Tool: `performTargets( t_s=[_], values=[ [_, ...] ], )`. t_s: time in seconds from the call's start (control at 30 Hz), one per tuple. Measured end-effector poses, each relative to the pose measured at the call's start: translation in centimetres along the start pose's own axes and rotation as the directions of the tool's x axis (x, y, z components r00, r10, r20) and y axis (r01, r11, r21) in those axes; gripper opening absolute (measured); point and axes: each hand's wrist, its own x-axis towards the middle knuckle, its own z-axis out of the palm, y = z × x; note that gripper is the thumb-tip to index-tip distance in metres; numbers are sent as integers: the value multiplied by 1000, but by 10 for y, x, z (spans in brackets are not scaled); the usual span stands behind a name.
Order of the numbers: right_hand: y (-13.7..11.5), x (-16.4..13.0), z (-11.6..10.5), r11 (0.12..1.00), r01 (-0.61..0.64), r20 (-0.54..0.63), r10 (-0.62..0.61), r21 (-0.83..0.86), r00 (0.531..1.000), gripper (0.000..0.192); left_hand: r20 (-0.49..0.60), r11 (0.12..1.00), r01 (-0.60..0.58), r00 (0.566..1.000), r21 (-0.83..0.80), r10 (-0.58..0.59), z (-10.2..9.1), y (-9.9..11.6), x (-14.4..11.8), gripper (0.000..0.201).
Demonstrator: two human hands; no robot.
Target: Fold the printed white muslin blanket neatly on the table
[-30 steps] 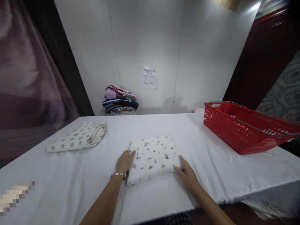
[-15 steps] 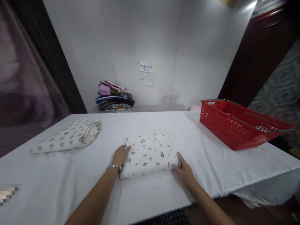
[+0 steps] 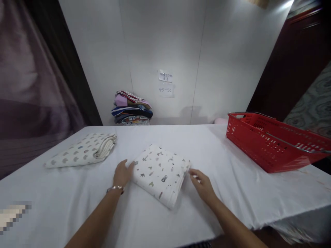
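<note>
Folded cloth [image 3: 159,175], white, small printed motifs; askew on the tabletop [image 3: 181,136].
Probably light, soft, unbreakable, apt to unfold; best taken by opposite edges, layers together. Left hand [image 3: 123,175] loosely spread at the left edge; right hand [image 3: 203,185] at the right corner, pinching or not cannot be told.

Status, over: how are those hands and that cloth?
Left hand open at left edge of patterned cloth; right hand at right edge. Cloth folded, on table. Red basket apart, at right.

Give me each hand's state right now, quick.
Left hand: open, at the folded cloth.
Right hand: at its right edge; grip can't be told.
</note>
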Motion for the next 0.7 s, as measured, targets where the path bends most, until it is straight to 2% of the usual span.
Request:
performTargets(
  t_s=[0.1,0.17,0.23,0.3,0.37,0.5,0.63,0.7],
  values=[
    [7,47,3,988,58,34,-53,-145,998,35,-90,998,40,995,-42,-43,0,-13,-26,67],
    [11,76,11,970,13,117,16,-244,993,41,-56,989,111,992,-102,-117,-1,-14,-36,71],
    [15,98,19,942,-55,226,135,-330,965,47,4,975,180,984,-133,-181,-2,-13,-40,75],
    [19,114,24,913,-90,297,221,-397,929,52,29,971,190,982,-146,-188,0,-10,-38,75],
    [24,122,25,895,-93,317,250,-436,915,57,9,965,163,986,-206,-165,4,-8,-28,66],
    [32,114,25,899,-149,310,292,-411,905,65,-73,904,69,991,-423,-110,8,10,15,55],
    [22,76,33,918,-209,278,309,-336,910,64,-76,836,40,992,-547,-98,11,41,67,57],
    [12,56,37,923,-201,264,295,-329,918,63,-59,809,33,995,-587,-84,14,51,77,53]
  ],
)
